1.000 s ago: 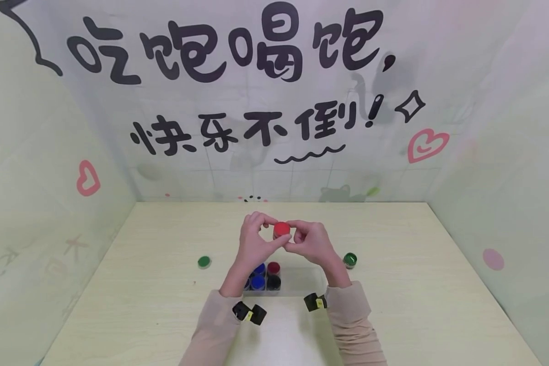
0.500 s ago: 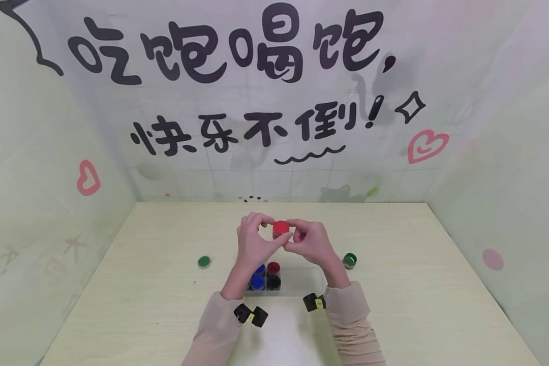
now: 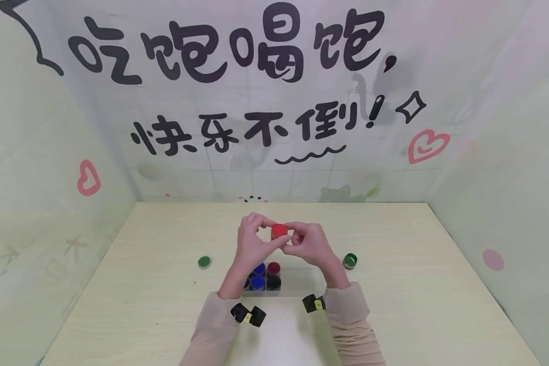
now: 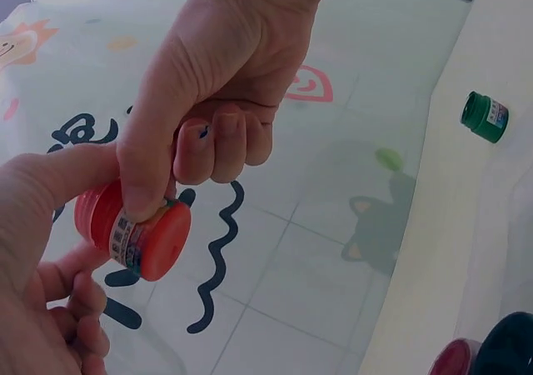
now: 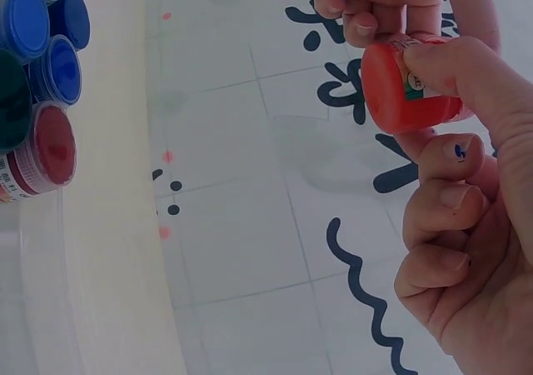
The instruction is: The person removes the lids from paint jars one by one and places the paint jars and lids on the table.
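Observation:
Above the table, a small red paint jar (image 3: 279,231) is held between both hands. The left hand (image 3: 250,245) grips the jar's ridged, lid-like end, thumb on one side and fingers on the other. Meeting it from the other side, the right hand (image 3: 308,243) pinches the labelled body, its thumb lying on the label in the left wrist view. That view shows the jar (image 4: 165,246) lying tilted, with its plain red end outward. The right hand's other fingers (image 5: 441,267) are curled in beneath the jar in the right wrist view.
Below the hands is a clear plastic tray (image 3: 302,282), its left part holding several jars, among them blue (image 3: 257,282), dark red (image 3: 273,268) and black (image 3: 273,282). An uncapped green paint jar (image 3: 349,261) stands right; a green lid (image 3: 204,262) lies left.
Both hands and the red jar have shifted very slightly, a little left and down over the last half second. Both hands keep their hold on the jar.

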`<move>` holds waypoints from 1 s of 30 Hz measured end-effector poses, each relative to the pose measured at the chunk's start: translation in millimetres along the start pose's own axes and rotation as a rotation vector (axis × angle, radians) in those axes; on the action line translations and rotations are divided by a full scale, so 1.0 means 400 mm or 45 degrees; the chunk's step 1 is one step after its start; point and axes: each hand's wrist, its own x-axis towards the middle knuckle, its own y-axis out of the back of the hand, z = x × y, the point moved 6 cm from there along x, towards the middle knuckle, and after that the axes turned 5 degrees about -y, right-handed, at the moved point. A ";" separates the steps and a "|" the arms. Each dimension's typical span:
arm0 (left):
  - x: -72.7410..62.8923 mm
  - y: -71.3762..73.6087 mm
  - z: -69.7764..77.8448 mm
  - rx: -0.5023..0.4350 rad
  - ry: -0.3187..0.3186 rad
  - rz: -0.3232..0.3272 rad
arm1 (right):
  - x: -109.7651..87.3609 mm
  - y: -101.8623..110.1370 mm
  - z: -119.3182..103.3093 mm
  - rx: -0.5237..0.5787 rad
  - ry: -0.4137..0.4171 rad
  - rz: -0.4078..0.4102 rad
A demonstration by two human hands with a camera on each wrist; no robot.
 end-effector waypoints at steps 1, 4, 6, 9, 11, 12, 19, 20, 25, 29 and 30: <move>-0.002 -0.001 0.002 0.011 0.009 0.031 | -0.001 -0.001 0.000 -0.012 -0.006 0.015; -0.009 -0.004 0.005 0.070 0.035 0.116 | -0.002 -0.004 -0.001 -0.048 -0.015 0.052; -0.013 -0.006 0.008 0.111 0.053 0.160 | -0.004 -0.006 -0.001 -0.075 -0.027 0.077; -0.015 -0.007 0.007 0.154 0.072 0.174 | -0.004 -0.009 0.002 -0.107 -0.038 0.097; -0.012 -0.005 0.004 0.127 0.066 0.131 | -0.005 -0.007 0.004 -0.107 -0.035 0.097; -0.010 -0.005 0.001 0.097 0.062 0.091 | -0.004 -0.006 0.004 -0.100 -0.027 0.090; 0.001 0.000 -0.020 -0.144 -0.037 -0.238 | -0.004 0.001 0.004 -0.020 0.022 -0.012; 0.001 0.000 -0.022 -0.143 -0.042 -0.248 | -0.004 0.001 0.003 -0.008 0.026 -0.023; 0.002 0.001 -0.021 -0.092 -0.013 -0.171 | -0.005 -0.005 0.003 0.000 0.027 -0.036; 0.001 0.000 -0.017 -0.102 0.024 -0.121 | -0.006 -0.007 0.002 -0.032 0.024 -0.015; 0.000 0.001 -0.016 -0.106 0.033 -0.115 | -0.006 -0.006 0.002 -0.041 0.029 -0.005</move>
